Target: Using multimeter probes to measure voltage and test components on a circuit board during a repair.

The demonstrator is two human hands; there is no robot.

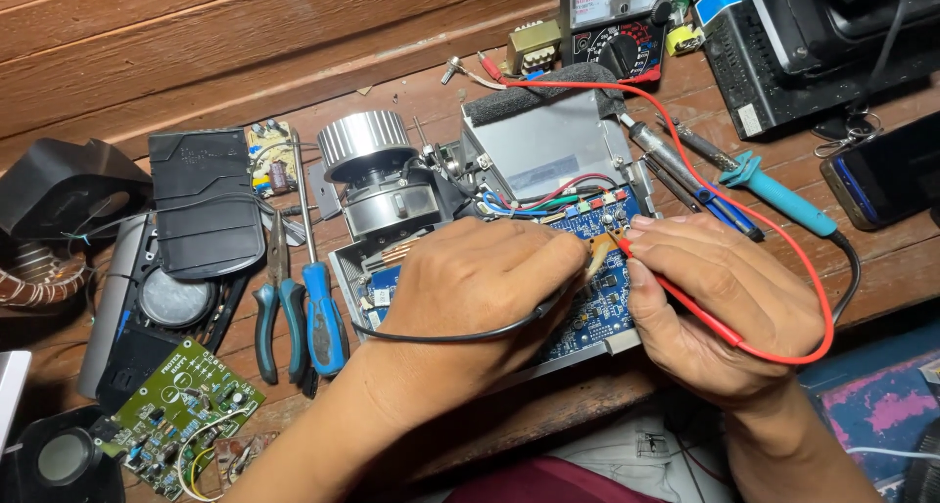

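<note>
My left hand [480, 287] is closed on a black test probe, its black lead [460, 337] trailing from under the palm. My right hand [725, 297] grips a red test probe [685, 307], tip pressed near an orange part on the blue circuit board [602, 302]. The two tips meet close together on the board. This board lies in an opened grey metal case [548, 145] with a finned motor drum [367, 145] at its left. The red lead [783, 243] loops back to an analog multimeter [617, 18] at the top.
Blue-handled pliers [274, 317] and a blue screwdriver [323, 312] lie left of the case. A green circuit board [181, 415] sits at lower left, black plastic covers [201, 199] above it. Soldering irons [754, 185], a phone [886, 175] and a black device [822, 43] occupy the right.
</note>
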